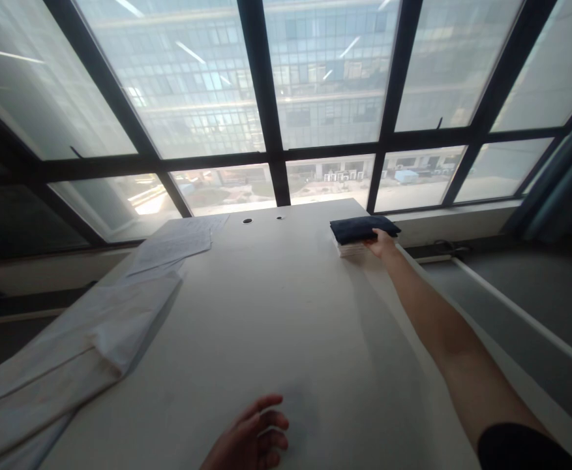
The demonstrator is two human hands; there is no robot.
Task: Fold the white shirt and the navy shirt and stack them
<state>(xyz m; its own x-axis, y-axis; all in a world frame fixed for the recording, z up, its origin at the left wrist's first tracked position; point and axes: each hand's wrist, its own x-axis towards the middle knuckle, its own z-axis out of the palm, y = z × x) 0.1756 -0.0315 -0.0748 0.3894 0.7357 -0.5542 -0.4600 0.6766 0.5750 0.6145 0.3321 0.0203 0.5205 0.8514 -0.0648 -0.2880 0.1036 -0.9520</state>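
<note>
A dark navy folded cloth (359, 228) lies flat on a short stack of white folded cloths (351, 249) near the far right corner of the white table. With my arm stretched out, my right hand (381, 243) grips the near right edge of the dark cloth, thumb on top and fingers partly hidden at its side. Low in the view, my left hand (256, 434) hovers over the near part of the table. Its fingers are loosely bent and apart, with nothing in them.
White fabric (85, 352) is spread along the table's left side, with printed paper sheets (173, 245) beyond it. Two round holes (247, 221) pierce the far part of the tabletop (266, 294). Dark-framed windows (276, 130) stand behind, and a blue curtain (557, 176) hangs at right.
</note>
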